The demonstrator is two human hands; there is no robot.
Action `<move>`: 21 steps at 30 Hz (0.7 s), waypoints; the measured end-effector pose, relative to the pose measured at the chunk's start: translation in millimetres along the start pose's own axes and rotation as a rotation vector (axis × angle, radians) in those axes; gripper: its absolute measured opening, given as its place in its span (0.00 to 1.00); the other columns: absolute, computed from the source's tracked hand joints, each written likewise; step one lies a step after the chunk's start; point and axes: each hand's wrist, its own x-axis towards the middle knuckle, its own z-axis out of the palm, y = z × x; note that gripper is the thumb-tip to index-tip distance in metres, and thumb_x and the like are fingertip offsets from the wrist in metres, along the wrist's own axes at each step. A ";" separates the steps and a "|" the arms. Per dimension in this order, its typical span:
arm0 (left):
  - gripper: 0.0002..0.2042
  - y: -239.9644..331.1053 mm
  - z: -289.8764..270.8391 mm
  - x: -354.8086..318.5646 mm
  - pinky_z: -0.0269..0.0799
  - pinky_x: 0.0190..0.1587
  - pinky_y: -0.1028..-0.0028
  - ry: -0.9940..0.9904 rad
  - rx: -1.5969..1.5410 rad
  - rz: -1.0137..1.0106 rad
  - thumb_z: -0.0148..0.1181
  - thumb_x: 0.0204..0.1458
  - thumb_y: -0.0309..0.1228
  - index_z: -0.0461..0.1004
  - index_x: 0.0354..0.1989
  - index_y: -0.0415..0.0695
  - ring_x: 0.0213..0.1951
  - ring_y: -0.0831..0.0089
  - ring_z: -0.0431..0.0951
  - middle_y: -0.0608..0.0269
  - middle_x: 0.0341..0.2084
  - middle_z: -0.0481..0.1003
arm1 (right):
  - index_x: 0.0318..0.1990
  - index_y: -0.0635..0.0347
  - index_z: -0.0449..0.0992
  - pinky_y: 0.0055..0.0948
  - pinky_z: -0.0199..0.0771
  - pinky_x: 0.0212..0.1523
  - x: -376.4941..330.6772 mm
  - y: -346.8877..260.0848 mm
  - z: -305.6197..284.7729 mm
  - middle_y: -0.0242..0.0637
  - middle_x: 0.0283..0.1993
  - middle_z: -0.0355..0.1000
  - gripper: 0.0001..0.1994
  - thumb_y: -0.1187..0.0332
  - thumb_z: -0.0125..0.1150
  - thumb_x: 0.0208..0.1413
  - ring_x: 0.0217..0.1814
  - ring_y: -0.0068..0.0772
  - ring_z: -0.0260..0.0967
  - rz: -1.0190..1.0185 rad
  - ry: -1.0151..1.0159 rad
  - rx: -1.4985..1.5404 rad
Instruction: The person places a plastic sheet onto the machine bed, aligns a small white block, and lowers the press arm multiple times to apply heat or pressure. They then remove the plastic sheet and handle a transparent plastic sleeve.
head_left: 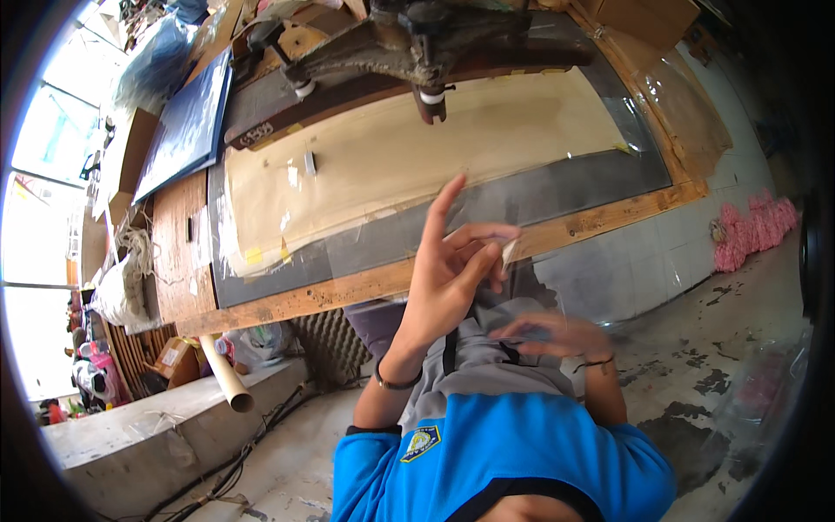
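Note:
My left hand [450, 274] is raised in front of the table's near edge. Its index finger points up, while the thumb and other fingers pinch a small pale piece [508, 252], which looks like thin film or paper. My right hand [557, 335] is lower, at waist height, smeared by motion; whether it holds anything does not show. Faint clear plastic [600, 300] seems to hang between and beside the hands, its edges hard to make out. Beyond them, a tan sheet [365, 174] lies taped on a dark mat [591, 178], with a small metal piece [310, 163] on it.
A heavy dark metal machine part [374, 56] overhangs the far side of the wooden table [304, 306]. To its left lies a blue panel [187, 122]. A cardboard tube [228, 378] juts out below. Pink bundles [755, 230] sit on the floor at right.

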 end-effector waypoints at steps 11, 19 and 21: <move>0.44 9.6 -19.9 -12.1 0.77 0.36 0.74 -0.093 0.377 0.236 0.53 0.61 0.15 0.30 0.78 0.46 0.32 0.72 0.78 0.45 0.45 0.78 | 0.68 0.66 0.60 0.45 0.79 0.46 -93.4 13.2 -75.8 0.53 0.52 0.76 0.42 0.42 0.63 0.58 0.41 0.46 0.78 -0.289 0.772 0.453; 0.23 57.5 -55.8 -23.6 0.73 0.56 0.64 0.255 1.182 0.471 0.59 0.56 0.17 0.69 0.63 0.38 0.50 0.62 0.81 0.49 0.48 0.80 | 0.70 0.54 0.65 0.08 0.63 0.32 -215.9 -6.8 -213.7 0.28 0.55 0.73 0.25 0.63 0.59 0.67 0.34 0.09 0.65 -0.133 1.644 0.072; 0.17 69.8 -78.9 -32.6 0.72 0.59 0.63 0.418 1.305 0.448 0.59 0.56 0.18 0.78 0.55 0.39 0.54 0.59 0.79 0.50 0.50 0.80 | 0.70 0.54 0.65 0.07 0.60 0.32 -245.0 -2.4 -277.0 0.29 0.58 0.71 0.26 0.62 0.60 0.67 0.35 0.07 0.62 -0.091 1.708 0.042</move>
